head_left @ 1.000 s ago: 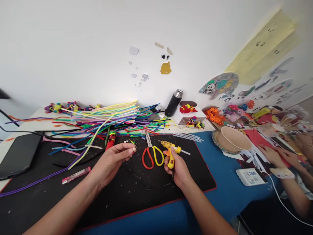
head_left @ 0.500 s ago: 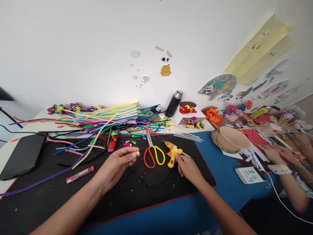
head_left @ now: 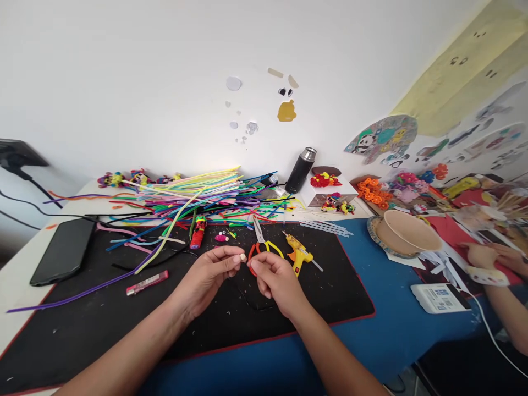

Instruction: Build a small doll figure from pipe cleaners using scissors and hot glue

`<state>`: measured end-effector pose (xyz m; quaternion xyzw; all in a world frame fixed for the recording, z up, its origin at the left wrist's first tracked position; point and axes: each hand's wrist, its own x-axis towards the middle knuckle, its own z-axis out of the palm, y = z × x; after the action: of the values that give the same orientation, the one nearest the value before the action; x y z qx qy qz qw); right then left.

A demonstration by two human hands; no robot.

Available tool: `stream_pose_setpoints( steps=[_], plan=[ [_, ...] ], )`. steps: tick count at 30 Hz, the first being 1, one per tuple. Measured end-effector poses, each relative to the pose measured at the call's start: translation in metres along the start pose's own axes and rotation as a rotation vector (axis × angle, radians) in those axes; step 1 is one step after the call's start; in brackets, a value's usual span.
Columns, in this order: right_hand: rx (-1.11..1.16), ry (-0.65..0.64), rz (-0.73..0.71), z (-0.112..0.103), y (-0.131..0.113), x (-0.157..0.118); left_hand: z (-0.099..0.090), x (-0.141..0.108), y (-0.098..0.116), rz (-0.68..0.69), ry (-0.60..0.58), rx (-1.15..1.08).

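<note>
Between thumb and forefinger, my left hand [head_left: 220, 269] pinches a small cream-coloured piece [head_left: 243, 257]. Close to its right is my right hand [head_left: 274, 275], fingers pressed together over the scissors' handles; whether they hold anything is too small to tell. The scissors [head_left: 259, 230], with one red and one yellow handle, lie on the black mat [head_left: 322, 297] with blades pointing away. A yellow glue gun [head_left: 300, 254] rests right of them. Left of the scissors are a tiny magenta piece [head_left: 221, 238] and a red wrapped figure [head_left: 198, 232].
Colourful pipe cleaners [head_left: 193, 192] are heaped at the back. A black phone [head_left: 64, 250] and a pink-red box [head_left: 147, 282] lie left. Behind stands a black flask [head_left: 301, 169]. At right are a bowl [head_left: 402, 234], a white device [head_left: 440, 298] and another person's hands [head_left: 484, 256].
My right hand has left the glue gun and come over to the scissors' handles beside my left hand. The camera view has shifted slightly left.
</note>
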<state>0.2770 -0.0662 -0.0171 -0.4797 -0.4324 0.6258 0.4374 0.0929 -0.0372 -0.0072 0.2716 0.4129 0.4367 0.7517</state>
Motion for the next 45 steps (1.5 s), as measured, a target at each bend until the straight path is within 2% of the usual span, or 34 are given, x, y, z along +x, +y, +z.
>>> stream_pose_setpoints(
  steps=[5,22,32,45],
  plan=[
    [0.071,-0.008,-0.022,0.013,0.003,0.010,-0.002,-0.003,-0.001,0.013,0.037,-0.030],
    [0.229,0.008,0.025,0.015,0.009,0.014,0.001,-0.001,-0.011,-0.008,0.041,-0.047],
    [0.318,-0.020,0.059,0.017,0.010,0.014,-0.001,-0.002,-0.013,0.062,0.016,0.004],
    [0.414,-0.056,0.086,0.018,0.012,0.015,0.000,-0.003,-0.011,0.154,0.048,0.153]
  ],
)
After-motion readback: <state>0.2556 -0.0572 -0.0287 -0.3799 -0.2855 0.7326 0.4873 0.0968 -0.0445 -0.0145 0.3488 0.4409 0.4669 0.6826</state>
